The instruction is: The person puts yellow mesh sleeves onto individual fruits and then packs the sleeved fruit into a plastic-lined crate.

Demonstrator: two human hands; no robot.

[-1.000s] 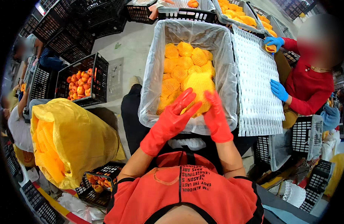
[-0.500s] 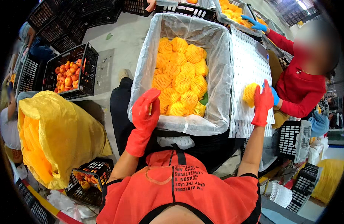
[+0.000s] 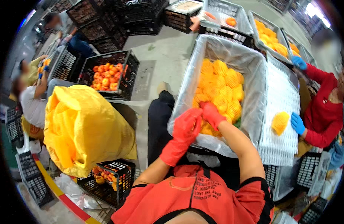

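Note:
My left hand, in a red rubber glove, is curled over the near left part of a crate with a clear plastic liner. Close against it, my right hand, gloved alike, has its fingers bent inward. What the fingers hold, if anything, is hidden. Under and beyond both hands, fruits in yellow foam nets fill the crate's bottom. One more netted fruit lies on the white foam sheet to the right, beside a co-worker's blue-gloved hand.
A large yellow sack stands at my left. Beyond it is a black crate of orange-red fruit; a smaller crate sits nearer. More lined crates line the far right. A co-worker in red sits at the right.
My right hand has left the netted fruit on the foam sheet and come over to my left hand above the crate. The whole view has swung leftward.

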